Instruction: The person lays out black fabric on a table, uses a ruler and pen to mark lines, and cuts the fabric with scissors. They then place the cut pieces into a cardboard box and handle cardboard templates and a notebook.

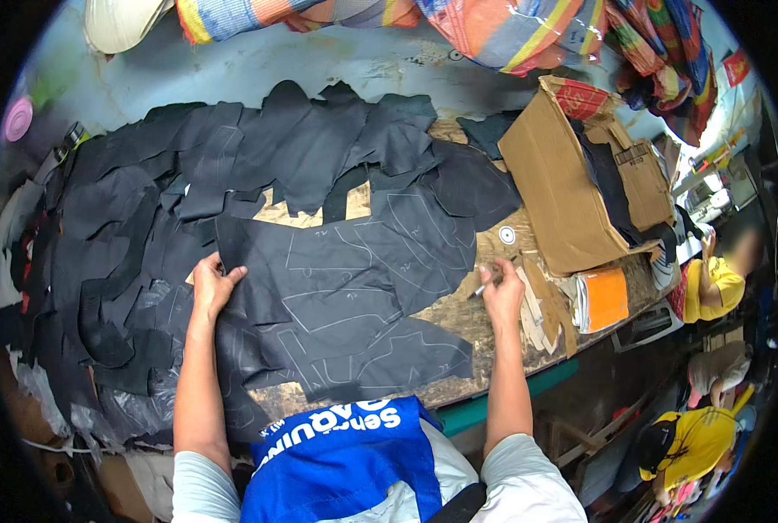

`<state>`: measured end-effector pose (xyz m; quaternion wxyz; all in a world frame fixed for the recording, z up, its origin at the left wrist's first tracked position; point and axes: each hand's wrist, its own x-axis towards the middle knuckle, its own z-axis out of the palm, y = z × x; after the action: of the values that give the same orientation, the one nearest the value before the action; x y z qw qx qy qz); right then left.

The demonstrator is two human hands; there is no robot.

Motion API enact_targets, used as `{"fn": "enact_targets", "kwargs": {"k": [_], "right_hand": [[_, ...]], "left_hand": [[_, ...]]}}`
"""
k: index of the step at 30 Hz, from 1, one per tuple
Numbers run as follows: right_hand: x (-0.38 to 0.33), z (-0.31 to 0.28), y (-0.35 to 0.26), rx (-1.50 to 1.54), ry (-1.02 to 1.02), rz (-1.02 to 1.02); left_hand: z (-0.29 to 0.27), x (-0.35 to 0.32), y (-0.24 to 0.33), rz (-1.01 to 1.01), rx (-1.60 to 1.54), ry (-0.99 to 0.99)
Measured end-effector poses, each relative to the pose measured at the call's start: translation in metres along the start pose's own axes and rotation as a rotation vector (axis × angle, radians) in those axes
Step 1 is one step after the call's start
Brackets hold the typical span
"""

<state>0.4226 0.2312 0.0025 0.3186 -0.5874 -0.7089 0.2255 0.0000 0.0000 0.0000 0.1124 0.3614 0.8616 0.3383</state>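
Note:
A black leather sheet with pale outlines of shapes drawn on it lies across the wooden table in front of me. At its left edge, my left hand grips the black material between thumb and fingers. My right hand is off the sheet's right side, closed around a slim marking pen whose light end points left. Other black leather pieces lie overlapped in a heap to the left and along the back.
An open cardboard box with dark material inside stands at the right back. Near it are an orange-covered stack of papers, thin card strips and a white roll of tape. Two people in yellow shirts are beyond the table's right side.

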Motion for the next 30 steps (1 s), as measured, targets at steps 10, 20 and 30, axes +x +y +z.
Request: {"fn": "enact_targets", "kwargs": {"k": [10, 20, 30], "right_hand": [[0.086, 0.072, -0.044, -0.265, 0.139, -0.514], [0.163, -0.005, -0.051, -0.126, 0.311, -0.508], [0.143, -0.101, -0.150, -0.241, 0.481, -0.606]], "left_hand": [[-0.013, -0.012, 0.051, 0.235, -0.042, 0.284], [-0.198, -0.014, 0.142, 0.338, -0.799, 0.440], [-0.314, -0.049, 0.055, 0.290, -1.010, 0.618]]}}
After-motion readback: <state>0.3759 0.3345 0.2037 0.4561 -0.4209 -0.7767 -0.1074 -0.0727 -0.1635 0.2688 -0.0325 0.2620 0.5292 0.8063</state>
